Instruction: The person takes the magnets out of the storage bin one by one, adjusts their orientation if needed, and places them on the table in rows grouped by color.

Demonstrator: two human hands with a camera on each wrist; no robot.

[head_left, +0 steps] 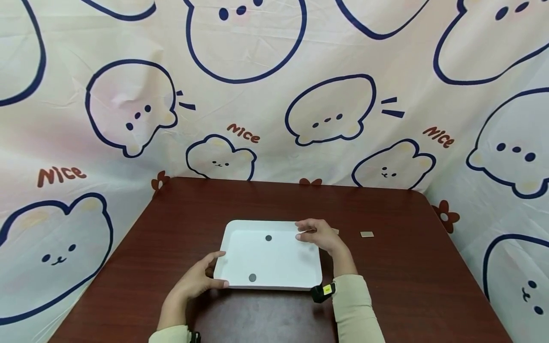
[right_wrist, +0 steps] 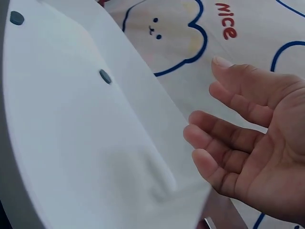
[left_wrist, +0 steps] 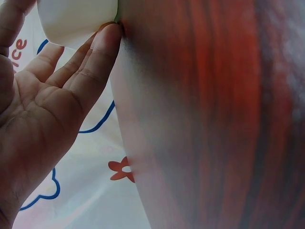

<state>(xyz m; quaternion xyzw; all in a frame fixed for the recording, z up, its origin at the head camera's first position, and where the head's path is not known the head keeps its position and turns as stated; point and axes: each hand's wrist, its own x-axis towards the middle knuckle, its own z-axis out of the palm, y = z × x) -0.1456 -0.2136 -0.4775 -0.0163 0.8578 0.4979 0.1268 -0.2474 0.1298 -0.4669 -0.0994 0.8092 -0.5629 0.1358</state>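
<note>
Through the head view I locate the rectangular white tray [head_left: 280, 259] at about the middle of the width of the dark red-brown wood-grain table [head_left: 416, 286]; I cannot tell whether its whole base sits flat. Its rim is raised and its corners are rounded.

My left hand [head_left: 195, 280] grips the tray's near left corner. The thumb is at the near edge, the index finger at the left side, with a moderate gap between them; the left wrist view shows more fingers against the tray.

My right hand [head_left: 321, 236] is at the far right corner. It is partly open, fingers loosely bent, and holds nothing. In the right wrist view its fingertips stand clear of the tray wall.

Two dark grey discs [head_left: 252, 277] lie inside the tray: one near the far side, one near the near edge, well apart.

Right of the tray, a small beige rectangle [head_left: 367, 234] lies on the table; a second beige piece [head_left: 336, 231] is partly hidden behind my right hand.
</note>
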